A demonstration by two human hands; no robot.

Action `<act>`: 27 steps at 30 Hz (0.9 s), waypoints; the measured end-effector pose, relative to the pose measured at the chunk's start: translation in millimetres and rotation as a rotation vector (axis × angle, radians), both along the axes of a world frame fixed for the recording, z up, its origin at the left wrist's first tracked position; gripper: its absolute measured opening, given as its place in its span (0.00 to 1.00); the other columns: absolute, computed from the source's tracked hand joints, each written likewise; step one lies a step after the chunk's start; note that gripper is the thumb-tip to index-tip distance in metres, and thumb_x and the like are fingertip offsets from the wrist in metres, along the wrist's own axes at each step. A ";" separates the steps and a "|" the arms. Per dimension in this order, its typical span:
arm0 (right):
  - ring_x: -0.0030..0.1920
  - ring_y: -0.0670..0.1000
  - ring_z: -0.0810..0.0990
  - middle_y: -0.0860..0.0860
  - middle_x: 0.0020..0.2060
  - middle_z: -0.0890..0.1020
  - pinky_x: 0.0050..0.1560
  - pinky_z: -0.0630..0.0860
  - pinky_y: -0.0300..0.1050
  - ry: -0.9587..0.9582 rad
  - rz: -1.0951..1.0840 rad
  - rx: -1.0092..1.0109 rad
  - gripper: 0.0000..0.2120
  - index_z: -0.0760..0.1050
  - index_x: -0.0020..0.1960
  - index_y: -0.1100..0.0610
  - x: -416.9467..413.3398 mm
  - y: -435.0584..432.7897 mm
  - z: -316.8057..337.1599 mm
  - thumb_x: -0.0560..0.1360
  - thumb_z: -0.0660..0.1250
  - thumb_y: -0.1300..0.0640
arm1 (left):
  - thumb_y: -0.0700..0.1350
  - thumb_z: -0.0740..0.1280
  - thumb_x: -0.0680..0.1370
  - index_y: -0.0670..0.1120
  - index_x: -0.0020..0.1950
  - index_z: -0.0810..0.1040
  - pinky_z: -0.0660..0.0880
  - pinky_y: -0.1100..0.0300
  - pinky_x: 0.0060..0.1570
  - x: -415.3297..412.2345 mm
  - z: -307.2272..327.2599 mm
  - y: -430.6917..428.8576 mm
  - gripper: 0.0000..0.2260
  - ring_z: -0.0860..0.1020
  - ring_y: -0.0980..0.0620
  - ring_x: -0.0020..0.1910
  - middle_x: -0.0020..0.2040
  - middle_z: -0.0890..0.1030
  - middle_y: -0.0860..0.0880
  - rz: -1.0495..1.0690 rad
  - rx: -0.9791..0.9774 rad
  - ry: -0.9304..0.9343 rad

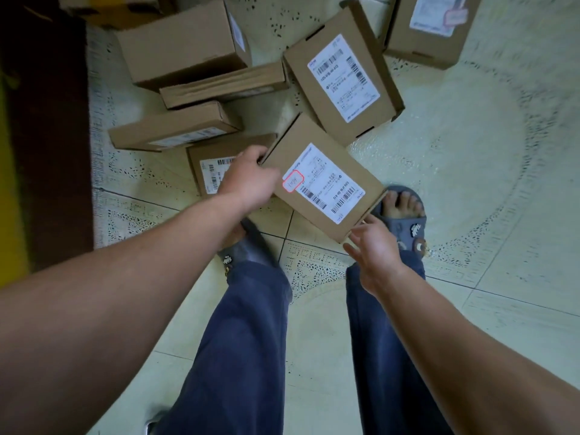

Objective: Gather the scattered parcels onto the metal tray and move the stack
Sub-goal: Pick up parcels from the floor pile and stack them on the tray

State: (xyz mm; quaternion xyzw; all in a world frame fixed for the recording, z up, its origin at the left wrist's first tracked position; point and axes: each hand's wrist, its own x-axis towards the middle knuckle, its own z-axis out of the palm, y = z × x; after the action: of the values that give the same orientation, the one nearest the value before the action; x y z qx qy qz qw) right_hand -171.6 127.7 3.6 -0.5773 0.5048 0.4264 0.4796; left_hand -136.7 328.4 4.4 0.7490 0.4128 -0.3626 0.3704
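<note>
Left hand [248, 180] grips parcel [323, 178] bearing red-stamped barcode label [328, 186].

Bare floor [470, 183] lies open at right; 4 parcels [182, 42] crowd the left.

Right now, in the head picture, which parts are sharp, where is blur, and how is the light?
Head view: the held parcel is sharpest, barcodes clear, small print unreadable; the top-right parcel has a smeared label; the floor at right is streaked with blur; light is soft, without hard shadows; the left edge is dark.
</note>
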 end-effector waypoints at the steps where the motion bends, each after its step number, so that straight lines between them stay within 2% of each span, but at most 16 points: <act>1: 0.44 0.45 0.78 0.45 0.49 0.84 0.42 0.76 0.38 -0.020 0.020 -0.005 0.25 0.79 0.55 0.49 3.9 -5.2 11.5 0.72 0.52 0.71 | 0.45 0.64 0.77 0.52 0.68 0.72 0.72 0.57 0.61 -3.0 10.6 -2.8 0.19 0.76 0.49 0.61 0.65 0.76 0.51 0.052 -0.010 -0.022; 2: 0.39 0.44 0.75 0.44 0.45 0.84 0.36 0.72 0.35 -0.044 0.033 -0.019 0.26 0.80 0.51 0.48 9.6 -9.5 24.7 0.71 0.52 0.72 | 0.45 0.64 0.77 0.53 0.66 0.74 0.72 0.58 0.59 -4.5 23.2 -5.2 0.17 0.77 0.50 0.58 0.62 0.78 0.52 0.107 -0.021 -0.051; 4: 0.38 0.42 0.74 0.41 0.46 0.84 0.37 0.67 0.35 -0.112 0.050 -0.051 0.27 0.81 0.47 0.45 23.4 -15.6 53.6 0.70 0.53 0.73 | 0.43 0.64 0.78 0.53 0.63 0.75 0.73 0.60 0.55 -7.3 49.9 -8.3 0.14 0.78 0.51 0.54 0.57 0.80 0.53 0.211 -0.036 -0.106; 6: 0.41 0.39 0.74 0.42 0.56 0.83 0.40 0.67 0.33 -0.195 0.075 -0.041 0.28 0.80 0.53 0.45 40.6 -22.6 81.6 0.69 0.55 0.72 | 0.41 0.64 0.79 0.52 0.62 0.75 0.72 0.61 0.53 -6.1 79.5 -11.2 0.13 0.77 0.53 0.53 0.56 0.79 0.53 0.296 -0.032 -0.149; 9: 0.49 0.45 0.82 0.46 0.55 0.84 0.45 0.76 0.39 -0.292 0.120 0.012 0.28 0.77 0.61 0.48 70.4 -34.2 131.5 0.73 0.55 0.74 | 0.39 0.64 0.79 0.51 0.60 0.75 0.72 0.63 0.54 -3.4 132.4 -18.8 0.12 0.77 0.53 0.54 0.55 0.79 0.52 0.454 -0.054 -0.225; 10: 0.52 0.48 0.83 0.47 0.55 0.83 0.49 0.78 0.42 -0.326 0.145 0.035 0.28 0.76 0.63 0.49 80.8 -36.1 153.8 0.73 0.56 0.74 | 0.38 0.64 0.79 0.50 0.61 0.74 0.72 0.62 0.55 -3.5 157.2 -22.0 0.12 0.77 0.53 0.55 0.55 0.79 0.52 0.519 -0.059 -0.256; 12: 0.55 0.50 0.82 0.49 0.55 0.83 0.55 0.79 0.46 -0.369 0.199 0.037 0.24 0.76 0.59 0.49 96.0 -38.6 179.5 0.74 0.58 0.73 | 0.37 0.64 0.80 0.49 0.62 0.74 0.73 0.58 0.58 -2.5 185.2 -29.5 0.13 0.77 0.52 0.55 0.55 0.78 0.51 0.591 -0.069 -0.279; 15: 0.50 0.49 0.83 0.52 0.52 0.84 0.52 0.80 0.44 -0.415 0.284 0.064 0.16 0.77 0.56 0.55 115.6 -41.6 236.2 0.75 0.62 0.71 | 0.36 0.64 0.79 0.52 0.60 0.73 0.73 0.53 0.64 -10.9 235.8 -40.1 0.14 0.77 0.50 0.57 0.54 0.78 0.52 0.757 -0.080 -0.348; 18: 0.49 0.48 0.82 0.49 0.49 0.84 0.52 0.78 0.43 -0.463 0.377 0.143 0.14 0.78 0.53 0.53 128.8 -42.7 286.5 0.78 0.62 0.69 | 0.35 0.64 0.79 0.53 0.60 0.73 0.70 0.52 0.68 -24.5 276.8 -52.7 0.15 0.77 0.51 0.59 0.58 0.79 0.49 0.917 -0.122 -0.431; 22: 0.55 0.47 0.79 0.45 0.53 0.82 0.60 0.74 0.46 -0.522 0.469 0.177 0.16 0.73 0.66 0.50 129.0 -44.9 341.7 0.80 0.61 0.63 | 0.34 0.65 0.79 0.51 0.59 0.74 0.70 0.52 0.68 -49.6 332.6 -76.3 0.14 0.78 0.50 0.60 0.61 0.80 0.45 1.110 -0.167 -0.562; 24: 0.56 0.48 0.80 0.47 0.54 0.83 0.61 0.74 0.48 -0.517 0.505 0.208 0.16 0.73 0.66 0.48 122.1 -47.4 365.1 0.81 0.60 0.61 | 0.35 0.65 0.79 0.51 0.61 0.75 0.71 0.54 0.66 -67.6 354.4 -86.2 0.15 0.79 0.53 0.58 0.60 0.80 0.48 1.158 -0.176 -0.596; 27: 0.55 0.48 0.81 0.46 0.52 0.84 0.56 0.76 0.46 -0.516 0.581 0.283 0.14 0.74 0.61 0.45 104.4 -48.2 397.7 0.82 0.60 0.60 | 0.35 0.64 0.79 0.49 0.70 0.72 0.73 0.58 0.60 -103.2 383.7 -94.3 0.20 0.79 0.57 0.56 0.60 0.80 0.53 1.212 -0.229 -0.623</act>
State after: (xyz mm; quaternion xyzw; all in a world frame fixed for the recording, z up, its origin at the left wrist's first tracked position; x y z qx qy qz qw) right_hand -67.2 79.5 401.3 -0.7120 0.1206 0.4507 0.5248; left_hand -239.9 234.1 388.0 0.4114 0.5921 0.0992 0.6858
